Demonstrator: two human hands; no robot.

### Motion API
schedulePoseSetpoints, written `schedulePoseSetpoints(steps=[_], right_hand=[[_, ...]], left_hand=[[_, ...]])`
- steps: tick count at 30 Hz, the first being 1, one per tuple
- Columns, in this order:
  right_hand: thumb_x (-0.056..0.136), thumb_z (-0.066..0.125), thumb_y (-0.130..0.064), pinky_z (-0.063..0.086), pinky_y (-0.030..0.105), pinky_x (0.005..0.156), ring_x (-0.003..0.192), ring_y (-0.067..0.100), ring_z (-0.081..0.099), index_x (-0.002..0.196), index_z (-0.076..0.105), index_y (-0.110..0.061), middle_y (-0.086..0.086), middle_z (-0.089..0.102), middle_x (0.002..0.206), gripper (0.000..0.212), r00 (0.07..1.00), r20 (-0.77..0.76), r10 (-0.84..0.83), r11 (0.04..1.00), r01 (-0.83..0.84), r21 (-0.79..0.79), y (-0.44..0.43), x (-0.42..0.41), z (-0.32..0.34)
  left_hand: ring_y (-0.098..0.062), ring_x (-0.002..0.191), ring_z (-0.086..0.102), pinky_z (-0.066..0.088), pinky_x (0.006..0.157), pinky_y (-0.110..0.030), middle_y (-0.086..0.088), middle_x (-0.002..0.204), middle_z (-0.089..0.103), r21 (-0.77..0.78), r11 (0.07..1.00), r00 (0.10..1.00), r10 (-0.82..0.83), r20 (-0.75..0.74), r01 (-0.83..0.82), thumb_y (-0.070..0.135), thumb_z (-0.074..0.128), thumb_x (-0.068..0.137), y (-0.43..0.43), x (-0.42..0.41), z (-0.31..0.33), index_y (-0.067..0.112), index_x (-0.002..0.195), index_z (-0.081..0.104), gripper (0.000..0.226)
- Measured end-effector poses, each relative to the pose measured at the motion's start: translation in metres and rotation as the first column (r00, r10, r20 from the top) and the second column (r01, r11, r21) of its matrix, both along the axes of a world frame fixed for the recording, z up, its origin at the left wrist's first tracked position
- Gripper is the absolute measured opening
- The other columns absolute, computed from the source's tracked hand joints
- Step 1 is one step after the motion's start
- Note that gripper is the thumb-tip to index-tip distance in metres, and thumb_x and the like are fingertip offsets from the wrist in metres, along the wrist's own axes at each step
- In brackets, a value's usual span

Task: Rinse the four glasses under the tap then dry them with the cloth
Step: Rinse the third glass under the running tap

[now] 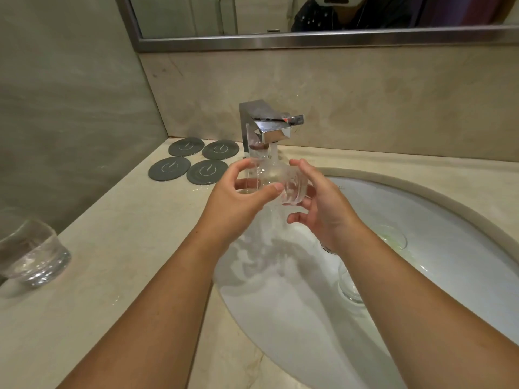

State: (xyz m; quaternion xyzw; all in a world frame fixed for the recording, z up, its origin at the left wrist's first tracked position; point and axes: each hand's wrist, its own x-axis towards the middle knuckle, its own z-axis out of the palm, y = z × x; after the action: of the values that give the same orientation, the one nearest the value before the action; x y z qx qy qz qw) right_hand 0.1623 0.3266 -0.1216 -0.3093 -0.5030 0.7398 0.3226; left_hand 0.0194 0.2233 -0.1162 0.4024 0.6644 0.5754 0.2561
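Head view.
Tumbler [271, 179]: clear glass, tipped on its side under the running tap [269, 129], above the sink [463, 248].
Left grip [238, 204]: clasps the rim end.
Right grip [323, 211]: cradles the thick base between thumb and fingers.
Second tumbler [31, 254]: upright on the desk [126, 248], far left.
Handling: turn slowly so water sweeps inside and out. Wet glass likely slips, so hold it firmly.

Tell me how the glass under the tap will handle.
Probably slippery: water from the tap runs over the glass. Its thick base looks heavy for its size. Likely to chip if dropped into the hard basin.
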Motion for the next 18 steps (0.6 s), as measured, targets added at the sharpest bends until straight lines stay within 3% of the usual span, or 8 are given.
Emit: schedulePoseSetpoints(steps=[3,6,9,12,15,18], right_hand=[[0.099,0.069,-0.032,0.047,0.034,0.056,0.084,0.020,0.064,0.125,0.076,-0.034,0.000,0.073,0.109,0.026,0.999,-0.042,0.007,0.998,-0.004,0.063,-0.0007,0.0002,-0.0015],[0.100,0.070,-0.027,0.045,0.032,0.056,0.075,0.018,0.059,0.127,0.075,-0.025,0.001,0.070,0.103,0.027,0.994,-0.098,-0.037,0.996,0.045,0.083,-0.0008,-0.0012,-0.0037],[0.101,0.071,-0.031,0.045,0.032,0.055,0.074,0.019,0.057,0.127,0.074,-0.020,0.001,0.070,0.100,0.029,0.991,-0.114,-0.064,0.991,0.077,0.105,-0.0004,-0.0019,-0.0050],[0.101,0.070,-0.037,0.045,0.031,0.054,0.078,0.027,0.054,0.121,0.075,-0.021,0.006,0.069,0.099,0.026,0.993,-0.087,-0.086,0.986,0.097,0.134,0.0003,-0.0021,-0.0074],[0.100,0.070,-0.042,0.043,0.030,0.051,0.069,0.023,0.052,0.120,0.074,-0.020,0.009,0.067,0.094,0.030,0.992,-0.060,-0.108,0.983,0.115,0.141,0.0002,-0.0028,-0.0079],[0.100,0.067,-0.052,0.040,0.031,0.051,0.061,0.018,0.050,0.117,0.076,-0.022,0.007,0.065,0.087,0.035,0.993,-0.019,-0.113,0.984,0.115,0.134,-0.0003,-0.0032,-0.0067]], left_hand=[[-0.010,0.110,0.074,0.064,0.088,-0.033,-0.004,0.125,0.074,0.003,1.000,0.999,-0.016,0.048,0.016,0.052,0.091,0.073,0.0003,-0.0002,-0.0017,0.042,0.136,0.063,0.070],[-0.012,0.116,0.072,0.060,0.078,-0.023,-0.005,0.127,0.074,0.014,0.999,0.995,-0.052,0.090,0.051,0.048,0.089,0.078,0.0010,0.0027,-0.0017,0.036,0.139,0.061,0.068],[-0.008,0.122,0.068,0.062,0.083,-0.028,0.002,0.132,0.068,0.018,0.997,0.995,-0.079,0.065,0.078,0.055,0.086,0.076,-0.0009,0.0025,-0.0013,0.043,0.147,0.052,0.080],[-0.007,0.118,0.071,0.059,0.093,-0.029,0.008,0.135,0.062,-0.014,0.991,0.991,-0.135,-0.012,0.135,0.045,0.093,0.080,-0.0047,0.0018,-0.0011,0.052,0.153,0.040,0.090],[-0.010,0.108,0.076,0.058,0.092,-0.023,0.008,0.135,0.060,-0.035,0.988,0.987,-0.154,-0.048,0.153,0.031,0.093,0.083,-0.0062,0.0029,0.0004,0.051,0.151,0.041,0.089],[-0.013,0.112,0.075,0.061,0.099,-0.036,0.008,0.132,0.066,-0.019,0.994,0.992,-0.110,-0.068,0.109,0.034,0.094,0.082,-0.0052,0.0025,-0.0001,0.051,0.144,0.049,0.079]])
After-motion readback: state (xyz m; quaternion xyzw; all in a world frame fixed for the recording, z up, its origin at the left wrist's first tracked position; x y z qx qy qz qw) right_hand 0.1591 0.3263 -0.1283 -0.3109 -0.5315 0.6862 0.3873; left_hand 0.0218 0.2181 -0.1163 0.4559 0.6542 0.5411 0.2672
